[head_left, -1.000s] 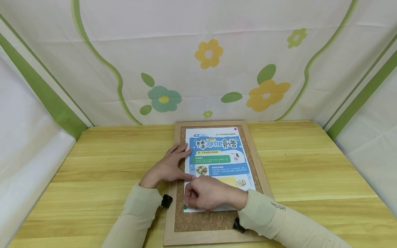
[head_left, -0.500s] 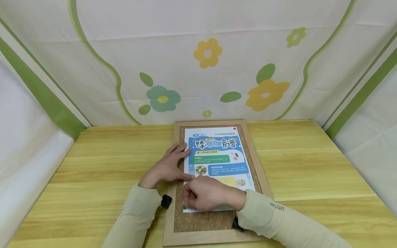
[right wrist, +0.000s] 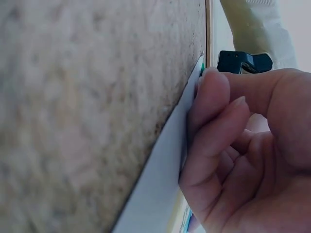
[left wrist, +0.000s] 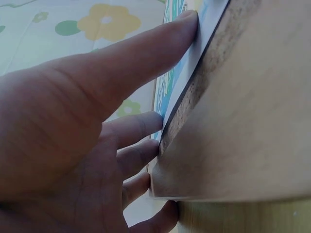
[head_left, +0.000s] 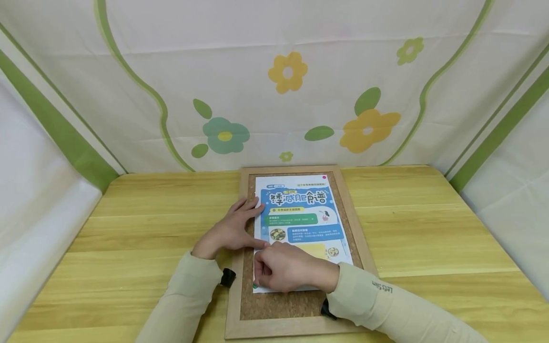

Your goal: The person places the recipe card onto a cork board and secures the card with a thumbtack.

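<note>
A printed poster [head_left: 296, 219] with blue, green and yellow panels lies on a wood-framed cork board [head_left: 283, 307]. My left hand [head_left: 233, 231] is spread over the poster's left edge and the frame, its thumb and some fingertips touching the paper. At the poster's lower left corner, my right hand [head_left: 285, 267] has its fingers curled, with thumb and fingertips at a green thumbtack [head_left: 255, 286]. Most of that tack is hidden by the fingers; a bit of green shows past them in the right wrist view. A pink thumbtack [head_left: 324, 177] sits in the upper right corner.
The board lies on a yellow wood-grain table [head_left: 429, 228]. Behind it hangs a white curtain [head_left: 240, 57] printed with flowers, and white cloth walls with green bands flank both sides. Black wrist straps sit by each cuff.
Both hands have stayed almost still, the left spread on the poster and the right at the green thumbtack. The head view has shifted very slightly.
</note>
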Motion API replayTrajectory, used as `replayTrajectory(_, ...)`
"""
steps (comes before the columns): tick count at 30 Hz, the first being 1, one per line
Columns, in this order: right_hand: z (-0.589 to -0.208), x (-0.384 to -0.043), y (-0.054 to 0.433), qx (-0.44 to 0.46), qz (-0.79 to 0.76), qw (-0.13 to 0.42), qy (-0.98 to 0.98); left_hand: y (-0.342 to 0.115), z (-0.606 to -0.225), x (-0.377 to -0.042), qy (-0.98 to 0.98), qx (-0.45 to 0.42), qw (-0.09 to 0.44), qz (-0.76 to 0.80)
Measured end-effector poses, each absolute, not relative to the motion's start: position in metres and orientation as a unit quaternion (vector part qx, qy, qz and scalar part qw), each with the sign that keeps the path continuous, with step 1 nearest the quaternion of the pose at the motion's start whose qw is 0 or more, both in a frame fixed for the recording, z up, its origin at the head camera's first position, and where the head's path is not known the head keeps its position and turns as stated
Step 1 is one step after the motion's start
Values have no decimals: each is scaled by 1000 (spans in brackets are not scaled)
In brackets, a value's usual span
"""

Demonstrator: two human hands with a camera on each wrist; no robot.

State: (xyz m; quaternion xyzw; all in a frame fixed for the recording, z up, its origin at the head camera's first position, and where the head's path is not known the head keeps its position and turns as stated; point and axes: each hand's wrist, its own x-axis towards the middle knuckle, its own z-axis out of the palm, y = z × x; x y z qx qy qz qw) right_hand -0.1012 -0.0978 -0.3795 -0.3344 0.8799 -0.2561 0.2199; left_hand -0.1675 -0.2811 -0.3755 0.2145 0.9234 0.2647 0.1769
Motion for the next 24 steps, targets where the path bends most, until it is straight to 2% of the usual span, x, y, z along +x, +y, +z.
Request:
replayTrajectory(10, -381, -100, -97, -329, -274, 223, 876, -281, -376, -169, 921, 227, 178, 263)
replayTrajectory(18, -382, -103, -73, -297, -386, 274, 829, -283, -379, -170, 918, 220, 178, 278)
replayTrajectory(21, -376, -107, -55, -294, -406, 243, 831, -285, -381, -172, 919, 212, 159, 292)
replayTrajectory(24, -365, -113, -34, -294, -388, 166, 858, -291, -382, -172, 923, 204, 127, 302)
